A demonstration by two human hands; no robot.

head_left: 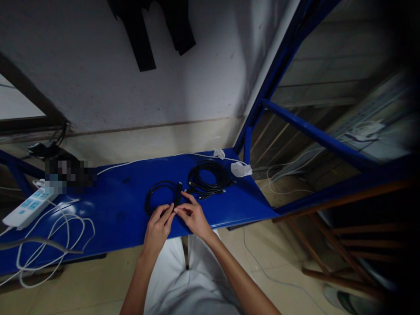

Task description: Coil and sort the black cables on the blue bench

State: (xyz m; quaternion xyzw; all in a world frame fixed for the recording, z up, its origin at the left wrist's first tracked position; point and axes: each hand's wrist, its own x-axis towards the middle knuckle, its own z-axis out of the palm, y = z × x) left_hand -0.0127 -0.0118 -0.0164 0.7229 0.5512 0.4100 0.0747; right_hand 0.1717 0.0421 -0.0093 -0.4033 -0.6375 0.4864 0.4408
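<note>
Between the bench's (114, 218) front and back edges, a black cable coil (178, 193) is pinched by narrowed fingers of left hand (159, 223) and right hand (195, 216); if grip is slackened, neighbouring cables (224, 177) could be snagged.

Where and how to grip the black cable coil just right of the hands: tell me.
Probably pinch the black cable coil by its right side, from above, closing across the bunched strands between open middle and outer edge. It lies flat on the blue table; loose plug ends stick out on the near side.

A blue bench (120, 218) and coiled cables (224, 176) suggest a workshop.
</note>
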